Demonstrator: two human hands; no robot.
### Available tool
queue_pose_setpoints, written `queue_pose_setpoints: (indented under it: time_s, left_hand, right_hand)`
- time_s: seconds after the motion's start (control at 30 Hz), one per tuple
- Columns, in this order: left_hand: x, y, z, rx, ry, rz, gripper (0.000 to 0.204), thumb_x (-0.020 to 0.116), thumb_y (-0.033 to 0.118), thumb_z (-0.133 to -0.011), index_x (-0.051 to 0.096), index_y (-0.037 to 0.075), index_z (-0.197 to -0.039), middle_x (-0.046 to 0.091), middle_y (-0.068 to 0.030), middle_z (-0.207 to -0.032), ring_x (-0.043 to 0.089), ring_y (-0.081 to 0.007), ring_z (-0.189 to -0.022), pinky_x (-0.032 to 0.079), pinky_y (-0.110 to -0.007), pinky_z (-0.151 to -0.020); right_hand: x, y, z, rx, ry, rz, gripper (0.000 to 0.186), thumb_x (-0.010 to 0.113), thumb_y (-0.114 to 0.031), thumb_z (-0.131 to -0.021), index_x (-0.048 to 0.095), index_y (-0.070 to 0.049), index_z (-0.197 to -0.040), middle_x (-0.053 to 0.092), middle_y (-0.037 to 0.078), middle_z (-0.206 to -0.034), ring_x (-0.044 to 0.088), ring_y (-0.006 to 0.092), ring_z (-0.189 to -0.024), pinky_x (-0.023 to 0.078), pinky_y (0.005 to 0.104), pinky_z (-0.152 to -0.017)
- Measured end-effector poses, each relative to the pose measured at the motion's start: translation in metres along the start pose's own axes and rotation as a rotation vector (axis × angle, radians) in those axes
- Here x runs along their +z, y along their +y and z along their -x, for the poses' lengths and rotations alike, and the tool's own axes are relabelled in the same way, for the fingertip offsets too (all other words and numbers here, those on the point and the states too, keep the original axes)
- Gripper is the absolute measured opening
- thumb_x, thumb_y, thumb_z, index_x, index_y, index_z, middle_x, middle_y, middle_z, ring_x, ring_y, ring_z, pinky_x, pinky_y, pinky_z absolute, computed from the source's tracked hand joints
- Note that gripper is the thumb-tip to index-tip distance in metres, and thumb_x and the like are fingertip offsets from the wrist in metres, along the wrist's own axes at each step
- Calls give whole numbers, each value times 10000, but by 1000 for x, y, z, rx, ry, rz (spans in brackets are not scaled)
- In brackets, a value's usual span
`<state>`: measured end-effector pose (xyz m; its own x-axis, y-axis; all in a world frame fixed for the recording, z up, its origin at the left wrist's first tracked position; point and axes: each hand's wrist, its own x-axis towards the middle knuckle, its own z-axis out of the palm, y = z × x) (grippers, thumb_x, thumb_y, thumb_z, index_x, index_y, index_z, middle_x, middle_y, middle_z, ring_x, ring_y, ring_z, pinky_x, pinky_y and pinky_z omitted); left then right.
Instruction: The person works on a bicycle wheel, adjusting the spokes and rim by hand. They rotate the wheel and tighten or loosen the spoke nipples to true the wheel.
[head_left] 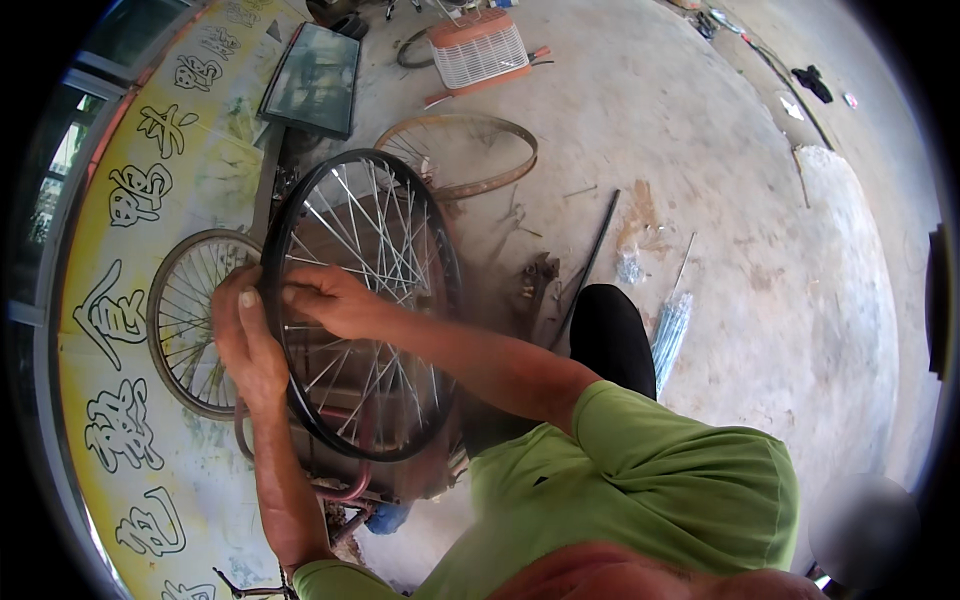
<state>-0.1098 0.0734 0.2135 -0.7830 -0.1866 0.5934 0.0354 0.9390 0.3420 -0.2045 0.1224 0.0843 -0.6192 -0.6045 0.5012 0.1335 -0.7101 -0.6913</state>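
Rim (303,408) passes between left hand (245,335) and right hand (328,300), both curled.

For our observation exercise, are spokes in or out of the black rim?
In: silver spokes cross inside the black rim. Cannot tell whether every one is fastened.

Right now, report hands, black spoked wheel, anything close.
Left hand at outer edge of black rim; right hand at inner edge. Spoked wheel tilted. Greyish wheel behind left hand.

Lime-green short-sleeved shirt (690,470), black trousers (612,335), 2 bare hands (250,350).
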Motion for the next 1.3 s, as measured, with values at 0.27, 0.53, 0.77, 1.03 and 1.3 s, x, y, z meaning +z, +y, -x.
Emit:
queue_pose_setpoints:
  time_s: [0.27,0.53,0.77,1.03,1.3]
  left_hand:
    - [-1,-4,1,30,22,-5,408,457,295,-1085,663,-47,-1166,668,-198,-1167,621,-345,-1107,452,-435,-998]
    - [0,-6,2,-17,38,41,399,475,290,-1090,667,-44,-1193,668,-186,-1177,627,-320,-1106,462,-418,-991]
    - [4,-9,0,11,72,75,311,523,226,-1068,700,-18,-1141,673,-182,-1120,635,-329,-1091,468,-401,-990]
    - [1,-5,2,-102,111,104,366,527,294,-1075,707,-23,-1098,688,-177,-1044,668,-313,-996,498,-382,-919]
    - [1,-11,4,-114,120,142,452,519,399,-1082,709,-11,-1102,684,-176,-1031,672,-314,-966,507,-384,-884]
  right_hand:
    - [8,-11,4,3,44,171,205,645,-111,-1022,673,22,-1176,702,68,-977,641,105,-901,529,283,-805]
    - [-1,7,-1,60,4,64,127,660,-88,-1006,681,18,-1072,635,23,-810,555,83,-725,488,279,-666]
    - [8,17,2,-32,152,20,142,683,-97,-1001,697,18,-1084,704,21,-886,622,96,-824,537,289,-747]
    - [2,-14,0,64,35,106,203,666,-147,-1031,685,7,-1161,711,28,-905,649,107,-845,547,280,-776]
    - [13,-15,16,-171,222,340,224,702,-110,-978,684,8,-1168,730,126,-1020,709,220,-950,554,344,-849]
